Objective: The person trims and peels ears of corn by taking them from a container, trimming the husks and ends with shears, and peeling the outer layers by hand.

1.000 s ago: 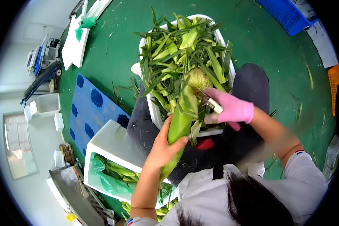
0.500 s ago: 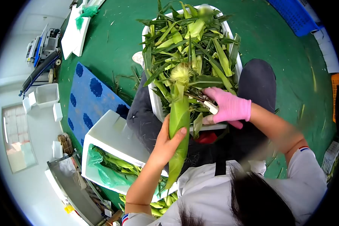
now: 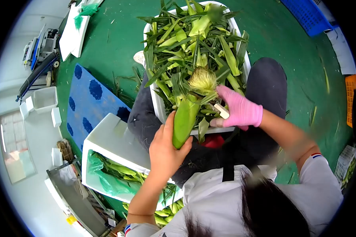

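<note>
My left hand (image 3: 167,148), bare, is closed around an ear of corn (image 3: 186,120) in its green husk, held tilted over the near edge of a white bin (image 3: 247,65). Pale corn silk (image 3: 203,80) fans out at the far end of the ear. On my right hand (image 3: 238,109) is a pink glove. Its fingers are closed around a white-handled cutting tool (image 3: 222,111), close to the silk end. The tool's working end is mostly hidden among leaves, so its exact kind is unclear. Cut husks and leaves (image 3: 186,47) heap up in the bin between my knees.
A white foam box (image 3: 118,136) with green plastic and corn stands at left, with more corn ears (image 3: 166,215) below it. Beyond lies a blue spotted board (image 3: 93,104). Blue (image 3: 306,15) and orange (image 3: 351,100) crates stand at right. Leaf scraps litter the green floor.
The ear has tilted and its silk end has moved right, towards the gloved hand. My left hand has shifted slightly left and down along it. The ear's long lower tip no longer shows.
</note>
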### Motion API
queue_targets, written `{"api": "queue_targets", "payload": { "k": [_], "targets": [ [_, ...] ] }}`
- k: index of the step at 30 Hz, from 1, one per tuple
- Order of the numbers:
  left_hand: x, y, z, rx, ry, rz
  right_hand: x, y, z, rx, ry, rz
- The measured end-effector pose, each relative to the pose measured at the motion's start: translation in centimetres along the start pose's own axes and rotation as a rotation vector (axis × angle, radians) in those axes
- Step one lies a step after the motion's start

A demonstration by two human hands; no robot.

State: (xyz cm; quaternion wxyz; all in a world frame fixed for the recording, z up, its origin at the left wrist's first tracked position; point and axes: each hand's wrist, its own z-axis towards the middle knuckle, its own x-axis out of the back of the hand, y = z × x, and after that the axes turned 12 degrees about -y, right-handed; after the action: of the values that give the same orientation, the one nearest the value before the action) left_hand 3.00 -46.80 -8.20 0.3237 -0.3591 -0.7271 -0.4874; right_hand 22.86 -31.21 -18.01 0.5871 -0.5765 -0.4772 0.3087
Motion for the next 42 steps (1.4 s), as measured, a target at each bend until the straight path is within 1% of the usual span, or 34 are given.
{"api": "queue_targets", "payload": {
  "k": [1,2,3,4,5,6,7,8,9,10,11,13,15,16,17,19,20,21,22,23,25,26,28,29,30,31,33,35,36,37,39,40,41,42],
  "targets": [
    [0.3,-0.6,0.2,-0.017,-0.053,-0.101,1.0,-1.2,0.2,0.039,-0.009,-0.05],
    [0.7,-1.3,0.4,-0.032,-0.105,-0.201,2.2,-3.1,-0.1,-0.094,-0.122,-0.054],
    [1.0,-2.0,0.6,-0.049,-0.156,-0.299,2.1,-3.1,-0.3,-0.086,-0.156,0.086],
    [1.1,-2.9,0.9,-0.006,-0.248,-0.476,2.2,-3.6,-0.6,-0.236,-0.214,0.366],
    [0.8,-3.4,0.9,0.011,-0.277,-0.621,2.2,-4.1,-1.0,-0.383,-0.27,0.644],
    [0.7,-3.8,0.9,0.026,-0.304,-0.765,0.7,-2.8,-1.5,-0.266,-0.207,0.904],
    [0.9,-4.0,1.1,0.037,-0.329,-0.906,0.6,-3.1,-1.7,-0.32,-0.233,0.803],
    [1.1,-4.0,1.1,0.053,-0.345,-1.006,0.3,-3.6,-2.0,-0.34,-0.254,0.875],
    [1.0,-4.5,0.9,0.03,-0.355,-1.028,-0.1,-3.9,-2.3,-0.362,-0.276,0.948],
    [0.6,-5.3,0.8,0.009,-0.367,-1.051,-0.5,-3.9,-2.6,-0.324,-0.292,1.005],
    [0.4,-5.8,0.6,-0.01,-0.382,-1.076,-1.2,-3.1,-2.6,-0.198,-0.323,0.95],
    [0.6,-6.0,0.4,-0.037,-0.43,-1.007,-1.1,-3.4,-2.5,-0.124,-0.422,0.833],
    [0.8,-6.4,0.3,-0.076,-0.494,-0.922,-0.6,-3.9,-2.1,-0.113,-0.552,0.671],
    [0.9,-6.4,0.2,-0.057,-0.515,-0.928,-0.1,-4.7,-2.0,-0.123,-0.58,0.62],
    [1.2,-6.5,0.2,-0.084,-0.577,-0.947,0.3,-5.4,-1.8,-0.132,-0.607,0.569],
    [1.8,-7.0,0.5,-0.136,-0.696,-0.99,1.2,-7.4,-1.6,-0.184,-0.596,0.536],
    [1.9,-7.3,0.6,-0.146,-0.751,-1.005,1.1,-7.5,-1.3,-0.139,-0.556,0.569],
    [2.0,-7.7,0.8,-0.157,-0.806,-1.02,1.2,-6.9,-1.1,-0.086,-0.579,0.458],
    [2.0,-7.9,1.0,-0.172,-0.859,-1.03,1.0,-6.8,-1.0,-0.09,-0.584,0.483],
    [1.9,-7.9,1.1,-0.171,-0.85,-1.077,0.9,-6.8,-1.0,-0.095,-0.587,0.508],
    [1.5,-7.7,1.1,-0.168,-0.837,-1.173,0.4,-6.9,-1.7,-0.228,-0.405,0.716],
    [0.9,-7.6,1.1,-0.09,-0.734,-1.325,0.1,-7.0,-2.2,-0.291,-0.31,0.816],
    [-0.7,-7.3,1.3,0.064,-0.496,-1.611,-0.9,-6.3,-2.8,-0.247,-0.038,0.985],
    [-0.8,-7.0,1.5,0.045,-0.385,-1.559,-1.2,-6.0,-3.3,-0.219,0.091,1.085],
    [-0.6,-6.7,2.0,0.025,-0.275,-1.504,-0.9,-6.0,-4.1,-0.191,0.063,1.009],
    [-0.5,-6.5,2.4,0.008,-0.167,-1.446,-0.5,-7.4,-4.7,-0.203,-0.033,0.93],
    [-0.8,-7.2,3.3,-0.014,-0.013,-1.322,-2.1,-8.9,-4.9,-0.198,-0.197,0.94],
    [-0.3,-5.9,3.8,-0.037,0.085,-1.211,-4.4,-8.8,-4.5,-0.25,-0.214,0.827],
    [-0.2,-5.3,3.8,-0.035,0.091,-1.232,-4.5,-9.0,-3.6,-0.32,-0.277,0.763],
    [-0.2,-5.0,3.6,-0.066,0.052,-1.148,-5.4,-8.1,-2.8,-0.266,-0.233,0.72],
    [-0.2,-4.4,3.3,-0.123,-0.019,-0.977,-5.2,-7.7,-1.5,-0.266,-0.193,0.688],
    [0.1,-3.7,3.2,-0.13,-0.058,-0.845,-5.5,-7.5,-0.4,-0.16,-0.141,0.724],
    [-0.4,-3.9,3.1,-0.141,-0.056,-0.809,-4.4,-8.0,-0.3,-0.218,-0.167,0.833],
    [-1.0,-4.4,3.0,-0.11,-0.009,-0.944,-4.3,-7.9,-0.2,-0.232,-0.11,0.914]
  ]
}}
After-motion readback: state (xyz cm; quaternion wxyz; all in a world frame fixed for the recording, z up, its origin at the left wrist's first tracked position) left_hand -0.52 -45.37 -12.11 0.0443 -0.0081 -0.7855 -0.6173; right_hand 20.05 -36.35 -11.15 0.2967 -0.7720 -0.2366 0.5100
